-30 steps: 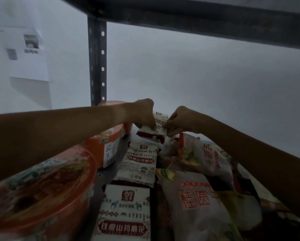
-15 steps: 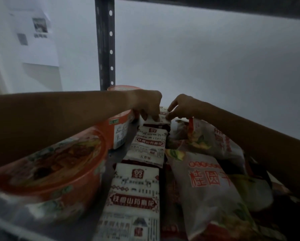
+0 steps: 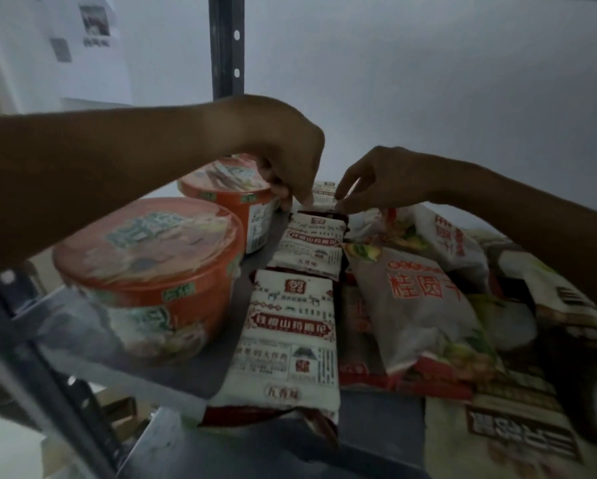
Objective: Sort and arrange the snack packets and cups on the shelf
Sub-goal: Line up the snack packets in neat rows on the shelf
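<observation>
Grey metal shelf set against a pale wall, dim light; a perforated upright post stands at rear left w/ papers pinned to the wall beside it. Nearest the camera: front white packet lies flat at shelf centre, its near end at the shelf edge; a large dark-printed bag at lower right. Left of the front packet, large orange cup stands upright, lid on. Right of it, a white-and-red bag lies slanted over other bags. Next row back: middle white packet, in line w/ the front one; second orange cup upright behind the first, partly covered by the left forearm. Farthest: rear white packet, flat, in line w/ the other two, just behind the middle one. Both hands meet over this rear packet. Left hand: arm reaches in from left, across both cups, wrist bent down, fingers curled, tips at the packet's left edge. Right hand: arm comes in from right over the bags, fingers extended downward, tips at the packet's right edge. Blur and low light: cannot tell whether either hand pinches the packet or only touches it.
</observation>
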